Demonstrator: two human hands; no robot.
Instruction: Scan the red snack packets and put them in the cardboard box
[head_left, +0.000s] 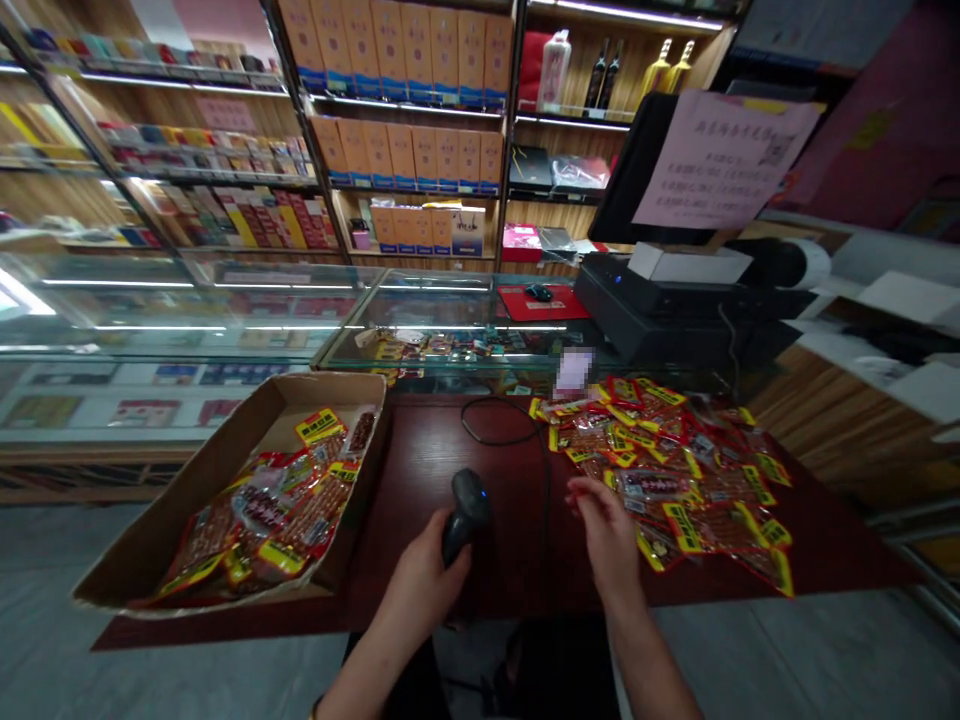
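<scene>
My left hand (433, 575) is wrapped round the handle of a black barcode scanner (469, 505), which shows a small blue light and is held above the dark red table. My right hand (607, 530) is at the left edge of a pile of snack packets (660, 480), its fingers curled together. A bit of red shows at those fingertips, too small to name. The packets are clear with red and yellow ends and brown sticks inside. More of these packets (300, 500) lie in an open cardboard box (232, 425) at the left.
A black cable (487, 440) loops over the table (405, 450). Behind it stands a glass display counter (442, 300) with a mouse (538, 292) on a red mat (517, 305). A monitor (637, 170) rises at the right. Shelves of boxes (405, 150) line the back wall.
</scene>
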